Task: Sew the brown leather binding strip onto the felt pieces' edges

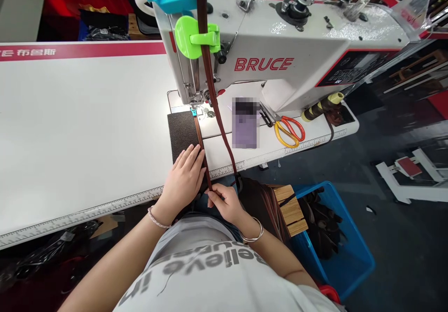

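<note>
My left hand (187,172) lies flat, fingers together and stretched out, on a dark fabric panel (182,130) on the sewing machine table. Along the panel's right edge runs a narrow brown strip (198,132), which leads up under the presser foot (193,111) of the white sewing machine (259,46). Just off the table's front edge, my right hand (226,202) pinches the lower end of this strip between thumb and fingers. Another brown strip (219,116) hangs from above, past a green clip (198,38), down toward the table edge.
Scissors (290,131) with orange and yellow handles and a thread cone (322,107) lie right of the needle. A blurred purple item (245,125) sits between. Below right stand a wooden stool (290,209) and a blue bin (353,256) holding dark pieces.
</note>
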`<action>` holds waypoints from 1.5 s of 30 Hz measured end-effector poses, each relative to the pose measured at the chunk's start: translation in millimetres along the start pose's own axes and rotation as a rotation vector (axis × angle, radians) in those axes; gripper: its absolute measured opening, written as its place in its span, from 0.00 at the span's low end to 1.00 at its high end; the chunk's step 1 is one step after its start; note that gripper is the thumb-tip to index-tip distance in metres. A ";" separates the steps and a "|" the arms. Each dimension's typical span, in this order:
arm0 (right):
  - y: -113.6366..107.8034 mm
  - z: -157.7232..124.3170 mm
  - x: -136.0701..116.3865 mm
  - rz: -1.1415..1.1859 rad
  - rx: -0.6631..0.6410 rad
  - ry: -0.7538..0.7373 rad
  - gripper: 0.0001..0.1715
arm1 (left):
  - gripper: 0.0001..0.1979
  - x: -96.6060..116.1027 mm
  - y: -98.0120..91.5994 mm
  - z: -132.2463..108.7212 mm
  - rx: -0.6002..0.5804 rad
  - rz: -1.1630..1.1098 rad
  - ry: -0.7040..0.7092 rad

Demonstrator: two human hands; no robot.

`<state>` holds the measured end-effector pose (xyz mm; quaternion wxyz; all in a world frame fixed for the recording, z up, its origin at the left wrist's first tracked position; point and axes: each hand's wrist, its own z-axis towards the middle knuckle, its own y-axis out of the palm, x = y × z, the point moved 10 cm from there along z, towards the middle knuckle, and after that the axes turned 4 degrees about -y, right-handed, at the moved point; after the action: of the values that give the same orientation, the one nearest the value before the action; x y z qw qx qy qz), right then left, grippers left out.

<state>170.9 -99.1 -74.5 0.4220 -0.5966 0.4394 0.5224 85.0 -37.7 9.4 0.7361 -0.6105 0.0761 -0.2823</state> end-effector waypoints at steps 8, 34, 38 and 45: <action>0.1 0.2 -1.8 -0.025 0.004 0.003 0.22 | 0.23 -2.0 1.1 -0.2 -0.009 -0.046 -0.018; 0.5 3.8 -6.3 -0.062 0.012 -0.036 0.20 | 0.23 -4.9 3.2 1.9 -0.041 -0.025 -0.045; 0.6 4.6 -4.9 -0.071 0.009 -0.028 0.20 | 0.23 -5.8 2.9 2.6 -0.051 -0.027 -0.053; -7.5 2.6 -9.7 -0.054 0.059 -0.044 0.20 | 0.23 -7.4 3.8 0.7 -0.052 -0.001 -0.057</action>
<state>176.8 -93.9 -64.7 0.4631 -0.5836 0.4291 0.5107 80.4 -32.9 4.3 0.7218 -0.6371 0.0619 -0.2632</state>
